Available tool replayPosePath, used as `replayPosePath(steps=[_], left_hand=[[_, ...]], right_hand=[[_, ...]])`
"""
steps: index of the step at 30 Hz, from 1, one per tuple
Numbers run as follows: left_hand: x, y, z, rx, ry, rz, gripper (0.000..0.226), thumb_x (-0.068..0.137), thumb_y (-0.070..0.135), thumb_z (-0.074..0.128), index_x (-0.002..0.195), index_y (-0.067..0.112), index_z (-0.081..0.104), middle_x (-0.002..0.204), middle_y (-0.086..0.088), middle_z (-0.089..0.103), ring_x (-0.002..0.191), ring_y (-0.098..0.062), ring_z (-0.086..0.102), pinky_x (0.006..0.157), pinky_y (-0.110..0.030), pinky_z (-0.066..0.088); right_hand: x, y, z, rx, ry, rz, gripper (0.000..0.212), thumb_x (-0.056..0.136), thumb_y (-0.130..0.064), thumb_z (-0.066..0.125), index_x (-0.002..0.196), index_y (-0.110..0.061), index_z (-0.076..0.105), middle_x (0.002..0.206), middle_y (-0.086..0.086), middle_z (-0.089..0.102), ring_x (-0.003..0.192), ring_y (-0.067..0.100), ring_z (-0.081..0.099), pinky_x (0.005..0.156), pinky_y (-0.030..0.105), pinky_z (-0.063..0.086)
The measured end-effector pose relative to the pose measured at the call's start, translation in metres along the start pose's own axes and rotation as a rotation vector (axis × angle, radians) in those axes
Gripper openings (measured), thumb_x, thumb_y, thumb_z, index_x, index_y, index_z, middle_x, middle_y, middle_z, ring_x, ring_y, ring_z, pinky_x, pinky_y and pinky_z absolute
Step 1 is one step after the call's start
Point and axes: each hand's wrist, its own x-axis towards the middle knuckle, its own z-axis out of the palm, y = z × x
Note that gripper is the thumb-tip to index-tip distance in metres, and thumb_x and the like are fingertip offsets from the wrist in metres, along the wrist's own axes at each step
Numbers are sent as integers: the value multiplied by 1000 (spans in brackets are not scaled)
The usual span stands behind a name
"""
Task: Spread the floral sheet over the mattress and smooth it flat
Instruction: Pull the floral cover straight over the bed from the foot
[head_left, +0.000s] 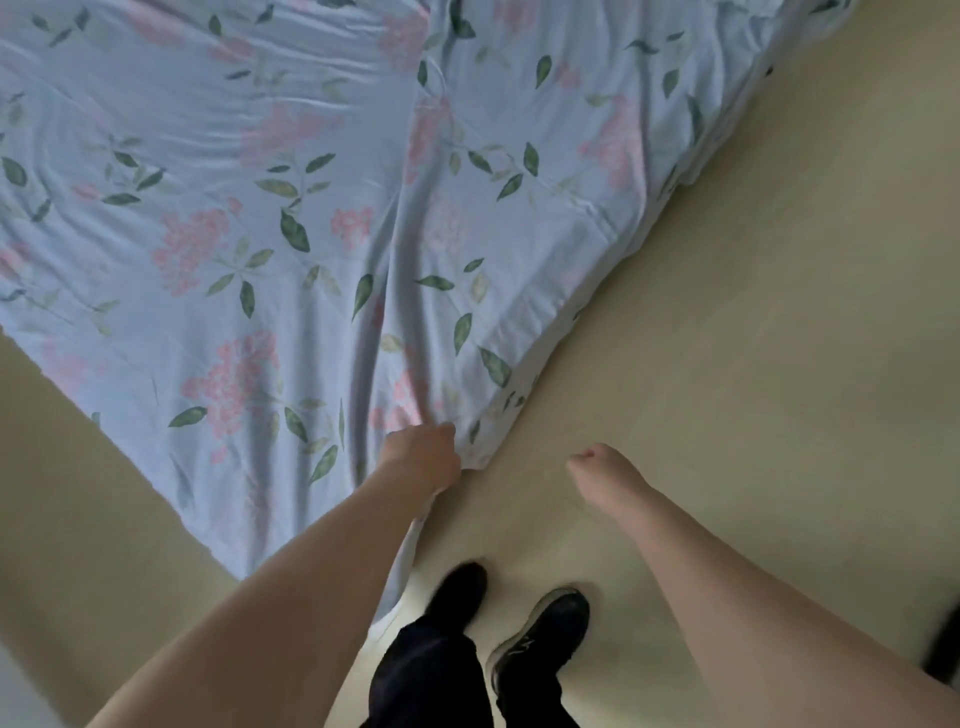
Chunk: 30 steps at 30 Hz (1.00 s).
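Observation:
The floral sheet, pale blue with pink blossoms and green leaves, lies spread over the mattress and fills the upper left of the view. Long wrinkles run from its middle toward the near corner. That corner hangs over the mattress edge down to the floor. My left hand is closed on the sheet's fabric at this near corner. My right hand hovers to the right over the bare floor, fingers curled into a loose fist, holding nothing. The mattress itself is hidden under the sheet.
Beige floor surrounds the bed on the right and at the lower left. My feet in black shoes and dark trousers stand just below the sheet's corner. A dark object shows at the right edge.

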Motion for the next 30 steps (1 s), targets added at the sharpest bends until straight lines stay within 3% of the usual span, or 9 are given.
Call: replayPosePath(steps=[3,10,14,17,20,23,26,28,30], left_hand=[[27,8,-25,-26,179,-62,22,93,24,38,112,16,47,109,-4,57,96,-25,57,73,-33,38],[112,27,-31,50,206,-131,48,93,54,42,121,15,46,112,-5,58,102,-25,56,72,-34,36],[152,33,-14,37,176,-87,28,94,38,50,112,18,60,104,-1,63,97,-22,59,75,-31,36],[166,41,-5,51,141,86,22,88,13,51,99,23,67,99,2,67,95,-21,61,84,-31,37],[167,43,-6,-36,119,91,25,88,12,46,98,23,66,99,1,68,94,-21,62,90,-31,33],[167,37,-16,-238,34,57,24,87,14,44,94,16,67,97,-3,68,96,-22,61,95,-29,36],[164,34,-37,-546,-88,6,13,80,17,49,73,13,59,80,-5,60,84,-27,57,68,-27,44],[157,45,-57,-590,-128,30,23,75,18,53,55,14,42,61,-2,43,60,-21,46,48,-25,32],[148,65,-70,-601,-175,58,30,73,17,55,52,12,34,57,-2,34,48,-17,33,43,-25,24]], right_hand=[[21,-23,-14,80,-25,-16,9,96,-18,41,96,-10,46,96,11,49,88,22,45,78,31,38],[125,-77,-41,78,-35,126,33,98,-27,41,109,0,57,103,14,56,91,27,54,81,36,46],[200,-116,-40,195,-84,234,51,94,-55,42,126,-16,49,109,10,57,94,28,57,89,37,45],[244,-134,-33,224,-91,267,42,95,-54,42,113,-18,50,101,11,56,90,28,58,76,34,44],[256,-122,-29,133,-23,195,36,96,-48,42,80,-18,52,70,9,51,56,23,50,54,27,41],[252,-113,-46,12,-11,126,35,98,-27,42,66,-15,46,54,7,52,48,23,47,53,28,41],[246,-127,-77,-170,-61,21,35,94,-19,46,60,-12,47,48,5,55,50,23,51,59,28,44],[239,-133,-105,-296,-113,-14,37,94,-23,46,59,-12,51,48,3,59,57,23,55,62,29,45],[233,-127,-137,-360,-181,19,37,95,-25,47,62,-11,56,49,2,61,58,22,58,61,30,46]])
